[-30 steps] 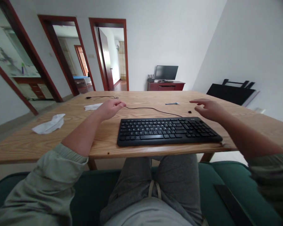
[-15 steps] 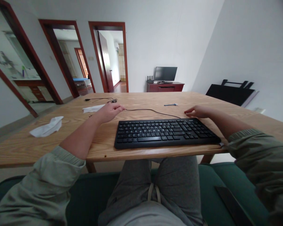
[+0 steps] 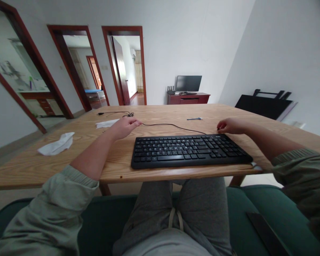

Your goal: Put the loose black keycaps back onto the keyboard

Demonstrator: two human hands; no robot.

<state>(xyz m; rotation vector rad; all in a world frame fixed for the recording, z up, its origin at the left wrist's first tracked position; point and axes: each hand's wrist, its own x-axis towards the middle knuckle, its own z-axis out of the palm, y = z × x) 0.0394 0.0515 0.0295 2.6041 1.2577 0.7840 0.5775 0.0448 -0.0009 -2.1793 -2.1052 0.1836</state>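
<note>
A black keyboard (image 3: 186, 151) lies flat near the table's front edge. Its thin black cable (image 3: 173, 124) runs from behind the keyboard to my left hand (image 3: 126, 126), which pinches it at the fingertips. Beyond that hand lies a coil of cable (image 3: 128, 114) with a dark plug (image 3: 100, 113) at its far left end. My right hand (image 3: 230, 126) is closed just behind the keyboard's far right corner. Something small and dark shows at its fingertips, too small to name.
A crumpled white tissue (image 3: 57, 144) and another white tissue (image 3: 106, 123) lie on the wooden table (image 3: 160, 113) at the left. A blue toothbrush-like stick (image 3: 194, 118) lies behind the keyboard. A dark flat bar (image 3: 266, 233) rests on the green seat (image 3: 238, 199).
My right hand has moved slightly right and its fingers have drawn together, with a small dark thing now at their tips. My left hand stays on the cable.
</note>
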